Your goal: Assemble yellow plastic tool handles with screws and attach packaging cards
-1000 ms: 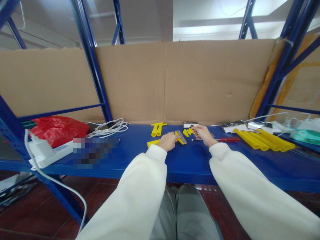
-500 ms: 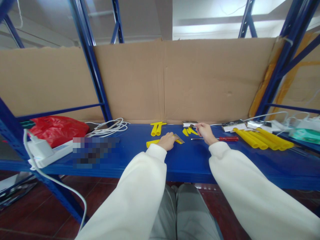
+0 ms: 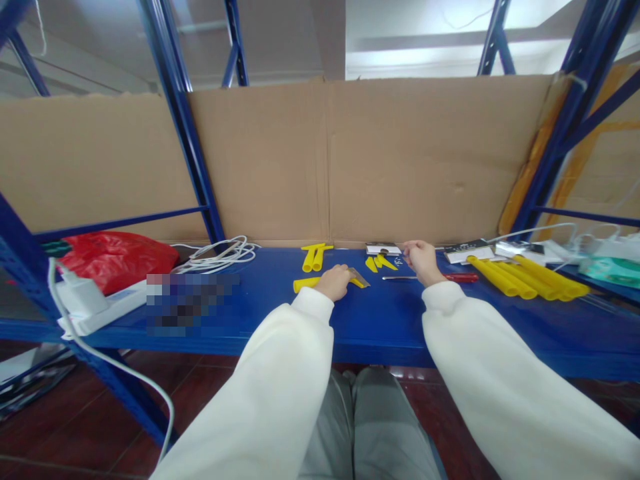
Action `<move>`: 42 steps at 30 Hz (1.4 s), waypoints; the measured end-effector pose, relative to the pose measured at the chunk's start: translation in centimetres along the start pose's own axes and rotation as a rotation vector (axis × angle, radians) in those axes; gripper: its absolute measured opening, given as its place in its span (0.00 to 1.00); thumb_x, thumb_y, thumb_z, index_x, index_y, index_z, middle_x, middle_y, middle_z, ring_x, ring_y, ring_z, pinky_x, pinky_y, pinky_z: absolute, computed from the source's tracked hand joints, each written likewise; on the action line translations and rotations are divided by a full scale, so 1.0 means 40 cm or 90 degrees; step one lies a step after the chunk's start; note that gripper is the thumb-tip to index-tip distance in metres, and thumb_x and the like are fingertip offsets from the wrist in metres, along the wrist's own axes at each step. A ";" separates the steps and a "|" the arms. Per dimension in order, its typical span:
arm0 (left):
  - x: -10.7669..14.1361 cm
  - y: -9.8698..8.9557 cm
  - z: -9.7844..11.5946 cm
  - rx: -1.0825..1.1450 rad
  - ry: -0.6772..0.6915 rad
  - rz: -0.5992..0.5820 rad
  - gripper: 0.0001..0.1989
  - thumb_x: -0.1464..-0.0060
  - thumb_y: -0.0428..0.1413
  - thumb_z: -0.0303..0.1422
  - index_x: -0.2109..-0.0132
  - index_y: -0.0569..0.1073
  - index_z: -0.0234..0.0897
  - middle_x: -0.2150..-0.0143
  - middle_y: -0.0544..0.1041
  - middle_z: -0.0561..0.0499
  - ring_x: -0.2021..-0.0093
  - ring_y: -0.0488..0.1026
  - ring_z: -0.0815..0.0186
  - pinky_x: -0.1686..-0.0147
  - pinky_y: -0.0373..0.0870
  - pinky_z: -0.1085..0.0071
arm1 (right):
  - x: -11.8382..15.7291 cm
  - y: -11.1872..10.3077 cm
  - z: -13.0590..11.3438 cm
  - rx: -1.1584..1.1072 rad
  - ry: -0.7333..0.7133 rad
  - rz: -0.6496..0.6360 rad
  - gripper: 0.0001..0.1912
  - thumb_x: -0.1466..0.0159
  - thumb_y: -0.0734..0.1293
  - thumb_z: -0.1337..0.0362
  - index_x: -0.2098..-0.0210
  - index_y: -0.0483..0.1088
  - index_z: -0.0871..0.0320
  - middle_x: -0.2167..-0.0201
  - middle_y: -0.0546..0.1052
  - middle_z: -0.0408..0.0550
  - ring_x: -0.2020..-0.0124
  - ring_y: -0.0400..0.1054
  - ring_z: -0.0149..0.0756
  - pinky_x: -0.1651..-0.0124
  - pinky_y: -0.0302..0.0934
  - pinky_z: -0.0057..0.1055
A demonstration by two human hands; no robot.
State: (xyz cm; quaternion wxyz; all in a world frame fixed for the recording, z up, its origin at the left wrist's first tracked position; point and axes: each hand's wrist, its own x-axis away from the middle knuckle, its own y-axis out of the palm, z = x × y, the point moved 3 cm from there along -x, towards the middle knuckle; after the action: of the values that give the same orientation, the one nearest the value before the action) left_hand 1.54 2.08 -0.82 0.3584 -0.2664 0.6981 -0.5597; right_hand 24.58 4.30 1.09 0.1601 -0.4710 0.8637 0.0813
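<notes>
My left hand (image 3: 335,282) is closed over a yellow-handled scraper (image 3: 305,285) lying across the blue shelf. Its handle end sticks out on the left and a thin metal blade shows on the right; the middle is hidden under my fingers. My right hand (image 3: 420,260) is raised a little over the shelf with its fingertips pinched, and whatever they hold is too small to make out. Several tiny silvery parts (image 3: 398,261) lie just left of those fingertips, beside small yellow pieces (image 3: 381,263). A screwdriver (image 3: 459,277) with a red handle lies beneath my right hand.
Two yellow T-shaped pieces (image 3: 313,257) stand at the back. Several yellow handles (image 3: 525,279) lie at the right, by a black-and-white packet (image 3: 467,251). On the left are a red bag (image 3: 117,260), white cable (image 3: 220,255) and power strip (image 3: 110,310). Cardboard (image 3: 400,160) closes the back.
My right hand has moved slightly right, away from the small yellow pieces, uncovering the tiny silvery parts. My left hand stays on the scraper.
</notes>
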 end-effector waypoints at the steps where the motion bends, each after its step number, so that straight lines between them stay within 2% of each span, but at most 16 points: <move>1: 0.000 0.000 0.000 0.000 0.002 0.000 0.26 0.43 0.49 0.18 0.40 0.76 0.37 0.48 0.76 0.39 0.45 0.73 0.57 0.44 0.70 0.64 | 0.001 -0.005 -0.004 -0.013 0.013 0.014 0.07 0.43 0.62 0.73 0.75 0.68 0.59 0.85 0.65 0.36 0.87 0.53 0.24 0.84 0.50 0.23; 3: 0.000 0.001 -0.001 0.003 0.004 -0.002 0.27 0.43 0.49 0.18 0.40 0.76 0.37 0.47 0.76 0.39 0.45 0.73 0.57 0.44 0.70 0.64 | 0.007 -0.016 -0.012 -0.037 0.047 0.044 0.07 0.44 0.62 0.75 0.75 0.67 0.58 0.85 0.64 0.36 0.88 0.53 0.24 0.85 0.49 0.22; 10: 0.001 0.000 -0.002 -0.001 -0.009 0.001 0.25 0.41 0.48 0.18 0.42 0.77 0.36 0.46 0.76 0.40 0.45 0.73 0.58 0.44 0.70 0.67 | 0.005 -0.052 -0.032 -0.044 0.080 0.095 0.10 0.44 0.60 0.79 0.75 0.66 0.58 0.84 0.64 0.36 0.88 0.51 0.24 0.85 0.47 0.23; 12: 0.002 -0.001 -0.001 0.002 -0.011 0.007 0.24 0.41 0.48 0.18 0.43 0.78 0.36 0.47 0.76 0.39 0.45 0.74 0.58 0.44 0.70 0.66 | -0.009 -0.068 -0.024 -0.019 0.081 0.107 0.10 0.44 0.60 0.78 0.74 0.67 0.59 0.83 0.66 0.37 0.87 0.53 0.24 0.84 0.49 0.23; 15: 0.004 -0.004 0.000 0.013 -0.010 0.015 0.24 0.41 0.48 0.19 0.43 0.78 0.35 0.49 0.77 0.39 0.46 0.74 0.57 0.44 0.70 0.66 | -0.038 -0.096 0.000 0.070 0.068 0.109 0.10 0.43 0.61 0.78 0.74 0.69 0.59 0.80 0.70 0.40 0.83 0.60 0.27 0.78 0.58 0.25; 18: 0.005 -0.006 0.000 0.013 -0.007 0.011 0.23 0.40 0.48 0.19 0.43 0.78 0.35 0.50 0.77 0.39 0.46 0.74 0.57 0.45 0.71 0.65 | -0.067 -0.115 0.029 0.247 0.041 0.061 0.10 0.47 0.63 0.79 0.77 0.71 0.60 0.76 0.76 0.48 0.73 0.70 0.34 0.67 0.65 0.29; 21: 0.006 -0.006 0.000 0.015 -0.006 0.017 0.23 0.41 0.49 0.19 0.43 0.78 0.36 0.50 0.77 0.39 0.45 0.74 0.58 0.45 0.71 0.66 | -0.083 -0.118 0.048 0.412 -0.018 0.013 0.09 0.50 0.66 0.78 0.77 0.74 0.59 0.72 0.80 0.54 0.63 0.75 0.43 0.60 0.66 0.32; 24: 0.005 -0.005 -0.002 0.019 -0.007 0.024 0.22 0.41 0.50 0.20 0.44 0.78 0.37 0.50 0.77 0.40 0.46 0.74 0.58 0.45 0.71 0.66 | -0.083 -0.109 0.054 0.539 -0.047 -0.031 0.08 0.48 0.67 0.76 0.72 0.78 0.59 0.67 0.82 0.56 0.58 0.77 0.47 0.58 0.66 0.33; 27: 0.003 -0.003 -0.002 0.026 -0.009 0.026 0.21 0.41 0.50 0.20 0.46 0.79 0.35 0.50 0.78 0.38 0.46 0.75 0.56 0.45 0.71 0.65 | -0.071 -0.096 0.050 0.638 -0.055 -0.084 0.08 0.43 0.67 0.73 0.69 0.79 0.59 0.65 0.82 0.57 0.57 0.77 0.47 0.60 0.65 0.31; 32: 0.003 -0.004 -0.002 0.029 -0.012 0.029 0.21 0.41 0.50 0.20 0.45 0.79 0.33 0.49 0.78 0.37 0.47 0.75 0.55 0.46 0.72 0.64 | -0.044 -0.068 0.041 0.706 -0.091 -0.157 0.11 0.40 0.65 0.71 0.63 0.80 0.58 0.61 0.82 0.56 0.57 0.76 0.44 0.58 0.64 0.31; 39: 0.001 0.001 -0.005 0.034 -0.008 0.040 0.21 0.41 0.50 0.18 0.45 0.79 0.33 0.49 0.78 0.38 0.47 0.76 0.56 0.46 0.72 0.63 | -0.027 -0.037 0.043 0.708 -0.112 -0.204 0.14 0.41 0.66 0.73 0.63 0.81 0.53 0.56 0.82 0.52 0.53 0.75 0.45 0.53 0.66 0.35; 42: 0.000 0.003 -0.006 0.037 -0.005 0.041 0.22 0.41 0.50 0.18 0.45 0.79 0.33 0.47 0.78 0.38 0.46 0.75 0.56 0.45 0.72 0.63 | -0.023 -0.036 0.045 0.715 -0.119 -0.216 0.18 0.40 0.64 0.73 0.58 0.82 0.51 0.52 0.81 0.52 0.48 0.73 0.47 0.48 0.66 0.39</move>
State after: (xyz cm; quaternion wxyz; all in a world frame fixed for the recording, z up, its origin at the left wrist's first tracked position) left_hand 1.36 2.26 -0.93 0.3864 -0.2355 0.6884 -0.5669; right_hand 26.60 4.76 -0.27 0.4712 -0.4362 0.6694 -0.3736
